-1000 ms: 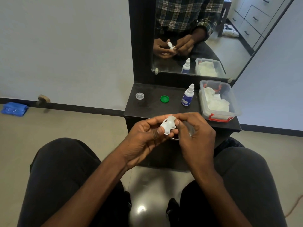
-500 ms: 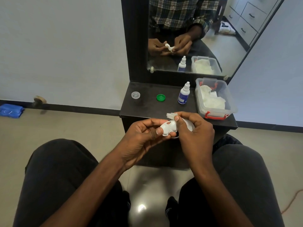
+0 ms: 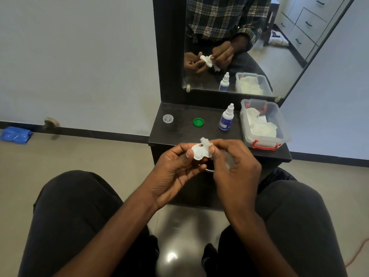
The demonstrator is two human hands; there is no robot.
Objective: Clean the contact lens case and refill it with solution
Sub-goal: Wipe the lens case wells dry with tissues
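Observation:
My left hand point(image 3: 175, 166) pinches a white contact lens case point(image 3: 198, 151) between thumb and fingers, just in front of the dark shelf point(image 3: 199, 134). My right hand point(image 3: 233, 162) grips a small piece of white tissue point(image 3: 205, 141) and presses it against the case. Two caps of the case lie on the shelf, a clear cap point(image 3: 168, 118) at the left and a green cap point(image 3: 198, 122) in the middle. The white solution bottle point(image 3: 226, 117) stands upright to the right of the green cap, with its cap on.
A clear plastic box point(image 3: 279, 124) with red clasps holds white tissues at the shelf's right end. A mirror point(image 3: 259, 56) stands behind the shelf. My knees flank the cabinet below. A blue packet point(image 3: 16, 134) lies on the floor at the far left.
The case has turned in my left hand so its flat side faces me. My right hand's fingers have shifted the tissue along it. The view has drifted a little.

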